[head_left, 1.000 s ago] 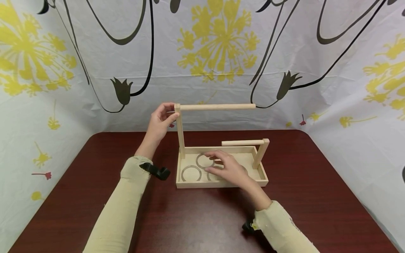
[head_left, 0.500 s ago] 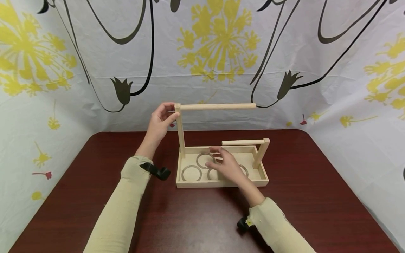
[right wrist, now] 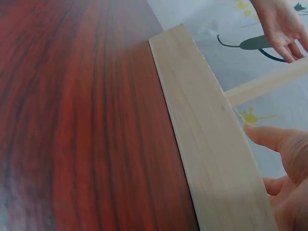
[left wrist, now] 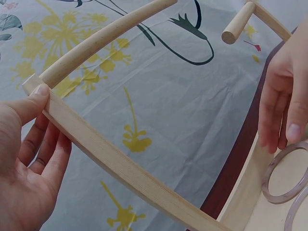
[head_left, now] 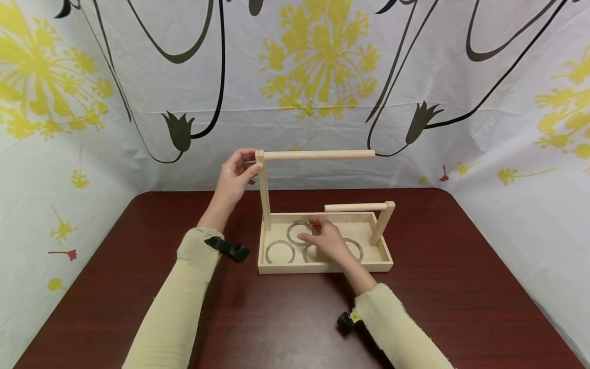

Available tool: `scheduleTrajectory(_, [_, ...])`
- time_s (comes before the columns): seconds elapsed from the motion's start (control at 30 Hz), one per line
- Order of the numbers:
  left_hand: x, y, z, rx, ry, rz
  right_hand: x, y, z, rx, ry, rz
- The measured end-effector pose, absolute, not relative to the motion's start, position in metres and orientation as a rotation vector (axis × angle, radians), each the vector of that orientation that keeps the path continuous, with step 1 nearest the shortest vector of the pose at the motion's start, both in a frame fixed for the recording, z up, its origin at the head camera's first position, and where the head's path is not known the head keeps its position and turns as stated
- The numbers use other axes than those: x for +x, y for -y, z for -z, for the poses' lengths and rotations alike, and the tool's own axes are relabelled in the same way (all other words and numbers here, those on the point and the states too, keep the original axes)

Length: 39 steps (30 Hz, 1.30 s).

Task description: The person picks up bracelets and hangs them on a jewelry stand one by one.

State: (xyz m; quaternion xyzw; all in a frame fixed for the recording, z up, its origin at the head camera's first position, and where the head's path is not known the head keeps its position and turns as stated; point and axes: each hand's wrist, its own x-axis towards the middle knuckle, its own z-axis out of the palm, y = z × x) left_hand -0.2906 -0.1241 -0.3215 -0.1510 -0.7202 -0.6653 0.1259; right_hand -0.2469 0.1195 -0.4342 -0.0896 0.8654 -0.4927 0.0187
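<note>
My left hand [head_left: 232, 180] pinches the top of the tall wooden post [head_left: 264, 192], its thumb lying on the near face in the left wrist view. From that post a round wooden bar [head_left: 318, 155] extends right. My right hand [head_left: 329, 240] is over the shallow wooden tray [head_left: 322, 268], thumb and fingers apart and bent a little. Its fingertips are beside the back bangle [left wrist: 266, 185], a thin translucent ring; whether they touch it I cannot tell. A front left bangle [head_left: 267, 253] and a right bangle [head_left: 361, 252] lie flat in the tray. Another is partly hidden under my right hand.
A short post [head_left: 382, 224] with a lower bar [head_left: 355, 207] rises at the tray's right end. The tray stands on a dark red wooden table [head_left: 286, 318]. Behind the table hangs a white cloth [head_left: 239, 92] with yellow and dark flowers.
My right hand has moved slightly back and its fingers have drawn closer together, beside the back bangle. More of the right bangle shows now. The left hand keeps its place on the post.
</note>
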Motion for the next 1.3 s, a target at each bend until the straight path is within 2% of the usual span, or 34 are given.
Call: scheduleTrajectory(1.3, [-0.289, 0.124, 0.322, -0.425, 2.126, 1.912, -0.246, -0.087, 0.440, -0.260, -3.063, 0.996])
